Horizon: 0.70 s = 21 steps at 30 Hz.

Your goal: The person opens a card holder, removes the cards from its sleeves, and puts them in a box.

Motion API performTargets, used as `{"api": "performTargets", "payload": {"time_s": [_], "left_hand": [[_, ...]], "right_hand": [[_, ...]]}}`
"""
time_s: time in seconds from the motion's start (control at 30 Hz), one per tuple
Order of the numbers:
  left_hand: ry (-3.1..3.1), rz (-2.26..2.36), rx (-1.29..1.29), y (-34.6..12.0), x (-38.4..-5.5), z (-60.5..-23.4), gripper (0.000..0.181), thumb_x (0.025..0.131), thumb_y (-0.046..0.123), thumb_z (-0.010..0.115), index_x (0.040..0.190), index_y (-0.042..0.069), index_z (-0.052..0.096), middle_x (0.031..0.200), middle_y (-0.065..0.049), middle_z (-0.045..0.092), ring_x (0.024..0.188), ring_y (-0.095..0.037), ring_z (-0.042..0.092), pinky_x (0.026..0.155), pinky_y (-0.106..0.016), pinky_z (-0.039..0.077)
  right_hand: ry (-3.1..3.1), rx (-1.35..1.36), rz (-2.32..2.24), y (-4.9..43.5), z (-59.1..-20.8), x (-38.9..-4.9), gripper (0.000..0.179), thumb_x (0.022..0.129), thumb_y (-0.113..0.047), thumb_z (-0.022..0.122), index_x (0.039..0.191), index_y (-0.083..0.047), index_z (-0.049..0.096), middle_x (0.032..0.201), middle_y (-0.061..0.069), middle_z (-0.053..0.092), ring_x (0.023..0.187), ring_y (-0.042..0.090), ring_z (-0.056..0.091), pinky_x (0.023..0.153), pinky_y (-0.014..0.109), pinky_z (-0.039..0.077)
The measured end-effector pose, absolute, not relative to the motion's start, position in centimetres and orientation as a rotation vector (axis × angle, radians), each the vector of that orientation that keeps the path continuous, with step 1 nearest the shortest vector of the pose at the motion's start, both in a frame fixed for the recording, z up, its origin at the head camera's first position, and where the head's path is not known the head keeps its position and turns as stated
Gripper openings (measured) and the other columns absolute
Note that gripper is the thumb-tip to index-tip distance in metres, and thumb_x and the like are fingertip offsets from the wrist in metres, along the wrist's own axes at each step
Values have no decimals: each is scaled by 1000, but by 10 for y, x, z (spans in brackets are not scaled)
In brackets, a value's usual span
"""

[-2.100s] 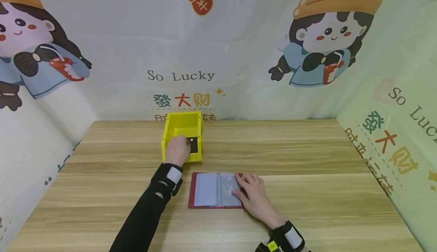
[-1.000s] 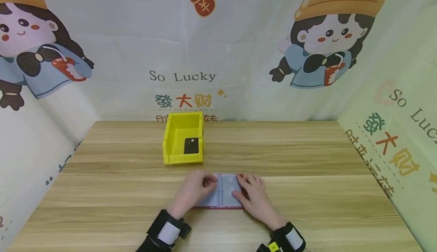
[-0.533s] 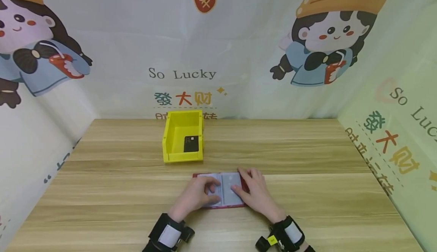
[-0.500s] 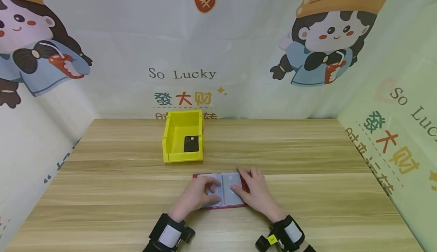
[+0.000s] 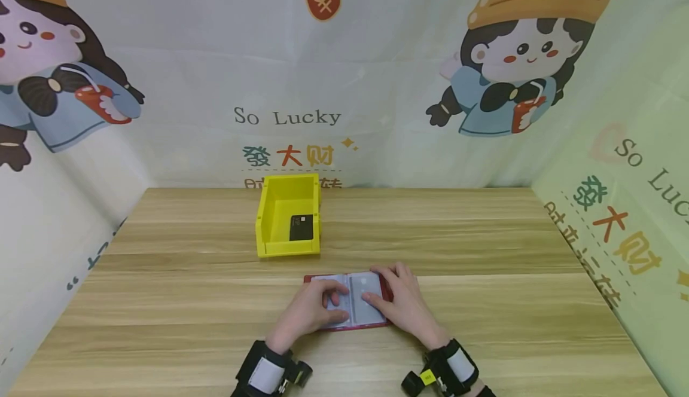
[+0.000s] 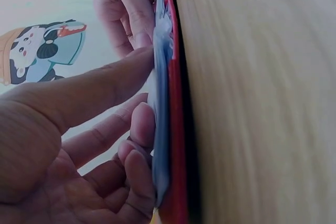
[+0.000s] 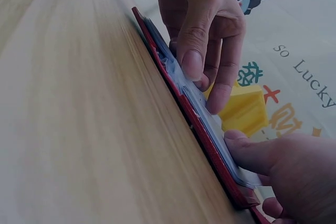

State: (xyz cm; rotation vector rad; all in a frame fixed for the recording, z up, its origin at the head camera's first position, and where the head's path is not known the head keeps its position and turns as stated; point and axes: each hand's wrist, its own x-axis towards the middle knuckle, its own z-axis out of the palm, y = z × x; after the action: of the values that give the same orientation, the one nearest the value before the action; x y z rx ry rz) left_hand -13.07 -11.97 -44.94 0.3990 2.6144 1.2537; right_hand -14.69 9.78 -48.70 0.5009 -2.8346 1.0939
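An open card holder (image 5: 367, 314) with a red cover and clear plastic sleeves lies flat on the table. Over its left page is my left hand (image 5: 308, 307); in the left wrist view the thumb and fingertips touch the sleeves, standing apart from each other, some fingers bent. My right hand (image 5: 405, 306) holds the right side, thumb (image 7: 242, 148) on the sleeves and other fingers at the red cover's edge. Whether a card lies under the left fingers is hidden. A black card (image 5: 301, 228) lies in the yellow bin (image 5: 288, 249) behind the holder.
The wooden table (image 5: 473, 235) carries the bin and the holder. Printed cloth (image 5: 387, 164) stands along the back and both sides. Each wrist wears a black strap with a small camera, close to the tabletop.
My left hand has come from the yellow bin back to the holder's left page, its fingers parting from a pinch. The holder has shifted slightly right. My right hand stays at its right side.
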Motion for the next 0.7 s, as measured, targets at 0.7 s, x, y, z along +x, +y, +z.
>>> {"api": "performTargets", "payload": {"time_s": [0.7], "left_hand": [[2622, 1344, 341, -122, -133, -454, 11, 93, 12, 69, 98, 2, 70, 80, -3, 62, 69, -10, 50, 61, -20, 39]], "right_hand": [[-2320, 649, 1257, 96, -500, -139, 10, 90, -10, 70, 80, -12, 71, 80, -4, 63, 85, 10, 52, 84, 31, 29]]}}
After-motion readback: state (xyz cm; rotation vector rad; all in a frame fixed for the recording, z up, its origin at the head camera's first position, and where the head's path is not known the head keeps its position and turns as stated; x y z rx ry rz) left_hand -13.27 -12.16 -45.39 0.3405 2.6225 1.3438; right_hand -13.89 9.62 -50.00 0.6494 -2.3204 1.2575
